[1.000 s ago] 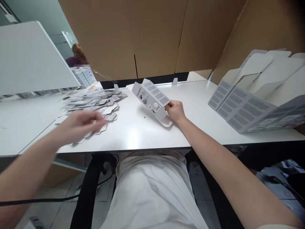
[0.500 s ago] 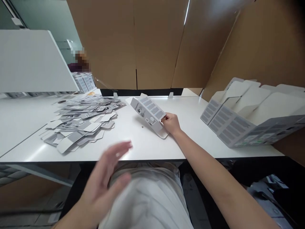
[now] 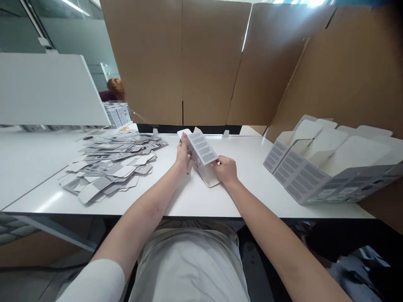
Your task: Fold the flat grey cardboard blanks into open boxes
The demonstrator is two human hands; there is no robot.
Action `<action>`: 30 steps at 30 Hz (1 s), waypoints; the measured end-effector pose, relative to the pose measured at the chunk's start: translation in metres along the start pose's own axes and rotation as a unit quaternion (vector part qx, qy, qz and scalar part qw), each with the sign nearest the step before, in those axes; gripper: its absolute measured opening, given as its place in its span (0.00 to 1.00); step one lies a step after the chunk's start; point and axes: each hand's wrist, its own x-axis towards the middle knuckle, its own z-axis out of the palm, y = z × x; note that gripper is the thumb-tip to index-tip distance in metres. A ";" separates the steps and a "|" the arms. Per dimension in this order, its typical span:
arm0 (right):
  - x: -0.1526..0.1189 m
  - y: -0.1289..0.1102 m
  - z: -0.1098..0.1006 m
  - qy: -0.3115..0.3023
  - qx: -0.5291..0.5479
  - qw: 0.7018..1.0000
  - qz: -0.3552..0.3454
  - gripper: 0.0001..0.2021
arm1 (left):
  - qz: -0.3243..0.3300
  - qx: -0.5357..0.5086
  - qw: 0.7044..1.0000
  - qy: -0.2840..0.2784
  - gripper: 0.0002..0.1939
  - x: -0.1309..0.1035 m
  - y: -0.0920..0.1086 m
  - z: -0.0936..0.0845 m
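A grey and white printed carton (image 3: 202, 147) is held tilted over the middle of the white table, partly opened out, with a pale flap hanging toward me. My left hand (image 3: 183, 154) grips its left side, thumb up along the edge. At the lower right corner, my right hand (image 3: 226, 168) is closed on the carton's edge, its fingertips partly hidden. To the left lies a loose pile of flattened cartons (image 3: 110, 163). Several opened-out cartons (image 3: 310, 161) stand in a row on the right, their white flaps up.
Brown cardboard panels (image 3: 217, 63) wall off the back and right of the table (image 3: 252, 197). A white board (image 3: 50, 90) rises at the left. Behind it a person (image 3: 113, 90) is near more stacked cartons (image 3: 118, 114).
My left hand has moved from above my lap up to the carton and taken hold of its left side. My right hand keeps its grip. The view has tilted up slightly.
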 end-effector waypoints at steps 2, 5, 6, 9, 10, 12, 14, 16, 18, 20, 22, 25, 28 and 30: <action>0.000 0.002 0.001 -0.011 -0.045 0.999 -0.016 0.22 | -0.029 -0.007 0.999 -0.010 0.46 -0.013 -0.009 0.000; -0.001 0.004 0.001 -0.037 -0.064 0.997 -0.037 0.23 | -0.061 0.025 0.996 -0.056 0.37 -0.031 -0.015 -0.008; -0.001 0.003 0.000 -0.049 -0.057 0.996 -0.047 0.22 | -0.063 0.041 0.995 -0.068 0.35 -0.034 -0.015 -0.012; -0.004 0.000 -0.003 -0.090 -0.010 0.993 -0.082 0.19 | -0.075 0.040 0.994 -0.075 0.30 -0.040 -0.009 -0.028; -0.005 -0.001 -0.004 -0.101 0.007 0.991 -0.089 0.18 | -0.075 0.025 0.994 -0.074 0.26 -0.040 -0.005 -0.033; -0.008 -0.004 -0.006 -0.113 0.030 0.988 -0.097 0.21 | -0.052 -0.009 0.996 -0.072 0.21 -0.040 0.004 -0.040; -0.010 -0.006 -0.008 -0.118 0.037 0.987 -0.100 0.23 | -0.021 -0.033 0.996 -0.076 0.19 -0.040 0.013 -0.045; -0.011 -0.006 -0.009 -0.117 0.035 0.988 -0.094 0.25 | -0.015 -0.038 0.995 -0.093 0.21 -0.040 0.018 -0.047; -0.011 -0.006 -0.009 -0.115 0.034 0.989 -0.081 0.26 | -0.021 -0.037 0.993 -0.107 0.22 -0.040 0.019 -0.048; -0.011 -0.005 -0.009 -0.112 0.035 0.991 -0.067 0.27 | -0.008 -0.045 0.993 -0.110 0.22 -0.040 0.019 -0.047; -0.010 -0.003 -0.008 -0.101 0.034 0.993 -0.046 0.29 | 0.022 -0.061 0.992 -0.107 0.22 -0.042 0.019 -0.046; -0.009 -0.002 -0.005 -0.105 0.023 0.994 -0.001 0.27 | 0.049 -0.084 0.986 -0.138 0.23 -0.045 0.020 -0.045; -0.009 0.000 -0.004 -0.125 -0.009 0.992 0.002 0.18 | 0.022 -0.083 0.979 -0.182 0.26 -0.043 0.019 -0.047; -0.009 0.002 -0.004 -0.103 -0.027 0.994 -0.018 0.17 | 0.001 -0.075 0.985 -0.157 0.25 -0.038 0.016 -0.047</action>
